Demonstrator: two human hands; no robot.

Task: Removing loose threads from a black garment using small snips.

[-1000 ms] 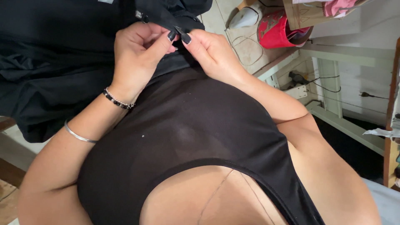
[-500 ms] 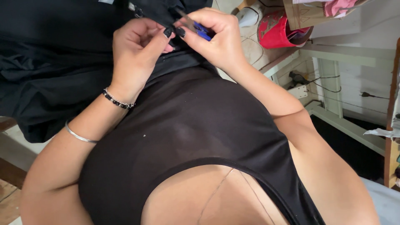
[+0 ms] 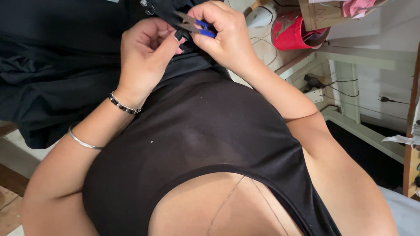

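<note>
Both forearms rise to meet near the top; the left hand (image 3: 144,57) pinches with curled fingers (beaded bracelet at wrist), the right hand (image 3: 225,32) grips closed.

Black fabric (image 3: 65,57); snips (image 3: 197,25) blue-handled, silver blades; red container (image 3: 295,32); black-beaded bracelet (image 3: 124,105).

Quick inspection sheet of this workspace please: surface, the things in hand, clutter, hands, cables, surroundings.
Surface: pale worktop, mostly hidden.
Job's things: black fabric bunched at left; blue-handled thread snips, blades at the fabric edge.
Clutter: red container; cardboard box.
Grippers: left hand pinches the fabric; right hand grips the snips with its fingers.
Cables: power strip with dark cable.
Surroundings: white frame; wooden floor.
</note>
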